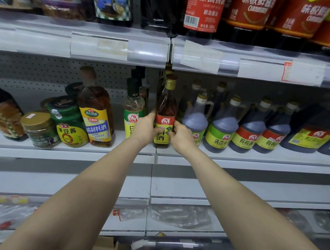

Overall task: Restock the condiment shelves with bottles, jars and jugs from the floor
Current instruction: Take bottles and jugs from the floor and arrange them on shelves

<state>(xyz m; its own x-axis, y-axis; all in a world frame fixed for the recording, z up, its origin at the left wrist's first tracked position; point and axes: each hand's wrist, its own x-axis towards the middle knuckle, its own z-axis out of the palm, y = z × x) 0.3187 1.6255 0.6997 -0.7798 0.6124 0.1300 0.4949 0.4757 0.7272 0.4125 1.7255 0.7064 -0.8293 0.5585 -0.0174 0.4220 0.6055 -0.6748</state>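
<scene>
Two hands: left hand and right hand are clasped round the bottle.
Bottle: held upright at the shelf edge.

Wine bottle: amber liquid, gold cap, red-over-yellow label.
Neighbour bottle: dark green cap, green-yellow label, red logo.
Square bottle: amber, yellow label with blue band.
Green jar: yellow label, red ring.
Small jar: gold lid.
Jug: dark, green label.
Next 2 jugs: red-yellow labels.
Top bottle: red label, white characters.
Back panel: pale grey, dotted perforation.
</scene>
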